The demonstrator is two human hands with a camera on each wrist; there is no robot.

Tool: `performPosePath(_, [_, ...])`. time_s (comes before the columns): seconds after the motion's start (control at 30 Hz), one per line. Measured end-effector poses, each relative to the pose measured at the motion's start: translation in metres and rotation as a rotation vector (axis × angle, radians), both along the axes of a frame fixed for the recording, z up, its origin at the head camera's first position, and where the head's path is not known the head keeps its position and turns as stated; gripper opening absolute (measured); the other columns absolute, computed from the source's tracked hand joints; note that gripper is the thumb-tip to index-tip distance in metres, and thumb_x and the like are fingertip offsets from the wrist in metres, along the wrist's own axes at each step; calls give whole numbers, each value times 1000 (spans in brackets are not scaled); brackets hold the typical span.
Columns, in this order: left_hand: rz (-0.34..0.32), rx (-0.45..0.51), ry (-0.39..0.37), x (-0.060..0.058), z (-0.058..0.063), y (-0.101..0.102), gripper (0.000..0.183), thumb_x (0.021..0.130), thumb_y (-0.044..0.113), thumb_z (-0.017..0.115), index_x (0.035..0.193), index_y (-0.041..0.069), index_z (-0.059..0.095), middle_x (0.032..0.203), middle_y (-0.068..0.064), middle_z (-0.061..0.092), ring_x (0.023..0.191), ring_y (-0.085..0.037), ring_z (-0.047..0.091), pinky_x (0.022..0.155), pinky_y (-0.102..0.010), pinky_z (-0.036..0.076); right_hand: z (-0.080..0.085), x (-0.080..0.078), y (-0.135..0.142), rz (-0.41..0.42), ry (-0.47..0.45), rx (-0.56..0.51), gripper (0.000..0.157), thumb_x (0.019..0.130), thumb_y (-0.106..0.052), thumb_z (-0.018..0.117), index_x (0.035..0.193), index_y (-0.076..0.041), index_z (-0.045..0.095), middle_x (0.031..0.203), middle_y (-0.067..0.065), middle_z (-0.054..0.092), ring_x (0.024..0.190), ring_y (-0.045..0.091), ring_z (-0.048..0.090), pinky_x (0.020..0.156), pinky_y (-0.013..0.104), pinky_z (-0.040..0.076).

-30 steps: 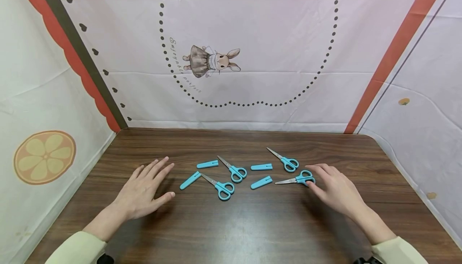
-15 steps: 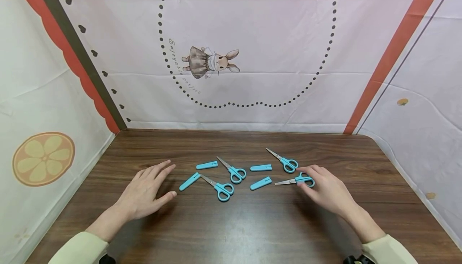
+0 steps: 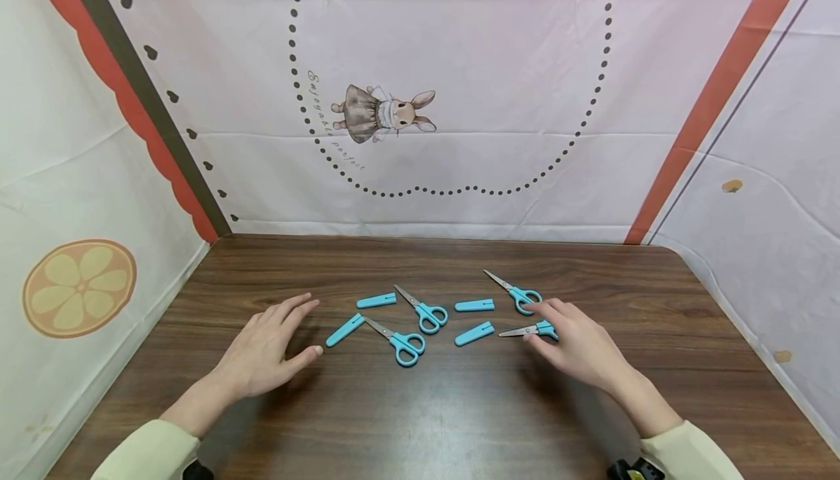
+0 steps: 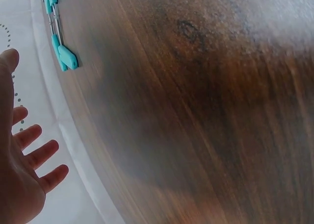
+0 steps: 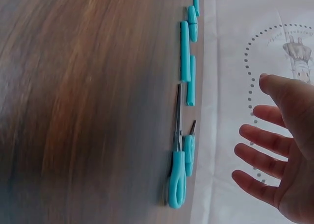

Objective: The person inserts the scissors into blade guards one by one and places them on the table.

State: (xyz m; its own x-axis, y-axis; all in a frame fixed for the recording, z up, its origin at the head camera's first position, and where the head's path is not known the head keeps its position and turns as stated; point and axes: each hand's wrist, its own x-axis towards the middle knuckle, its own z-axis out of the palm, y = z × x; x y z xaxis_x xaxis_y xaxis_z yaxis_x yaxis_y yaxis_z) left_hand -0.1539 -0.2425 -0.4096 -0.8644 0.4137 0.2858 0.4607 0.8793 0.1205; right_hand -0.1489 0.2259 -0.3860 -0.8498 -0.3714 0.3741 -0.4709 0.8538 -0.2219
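Note:
My right hand point(image 3: 577, 341) hovers over the near right scissors point(image 3: 539, 330), hiding part of their blue handles; its fingers are spread and hold nothing. Just behind its fingertips lie the far right scissors point(image 3: 518, 293). In the right wrist view the near right scissors point(image 5: 177, 180) lie flat on the table, apart from the fingers. My left hand point(image 3: 265, 349) is held with spread fingers left of a blue blade cap point(image 3: 345, 330), touching nothing. Two more scissors lie mid-table, one farther back point(image 3: 425, 311) and one nearer point(image 3: 402, 343).
Other blue caps lie on the brown wooden table point(image 3: 420, 422): one at back left point(image 3: 377, 300), two right of the middle, one farther point(image 3: 475, 305) and one nearer point(image 3: 475, 333). A white printed cloth point(image 3: 492, 64) rises behind the table and at both sides.
My right hand has moved left, from beside the near right scissors' handles to over them. The left hand has barely shifted. All scissors and caps stay in place.

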Motion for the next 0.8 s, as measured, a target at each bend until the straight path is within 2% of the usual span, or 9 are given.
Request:
performPosePath(0.27, [0, 18, -12, 1, 0, 2, 71, 81, 49, 63, 139, 17, 38, 140, -8, 40, 119, -32, 46, 92, -55, 36, 0, -1, -11, 27, -31, -4, 44, 79, -35, 70, 119, -20, 59, 112, 0, 60, 103, 21, 57, 70, 42, 50])
performPosePath(0.63, [6, 53, 19, -2, -4, 6, 69, 78, 50, 66, 135, 17, 43, 134, -6, 45, 114, -30, 50, 90, -52, 38, -2, -3, -23, 47, -37, -5, 45, 79, -34, 71, 119, -19, 59, 112, -1, 59, 105, 22, 57, 73, 43, 50])
performPosePath(0.8, [24, 57, 2, -3, -5, 8, 69, 77, 49, 67, 134, 18, 44, 130, -6, 48, 113, -30, 50, 89, -52, 39, -5, -3, -29, 72, -38, -18, 46, 79, -35, 71, 120, -20, 59, 115, -1, 59, 107, 23, 57, 75, 43, 49])
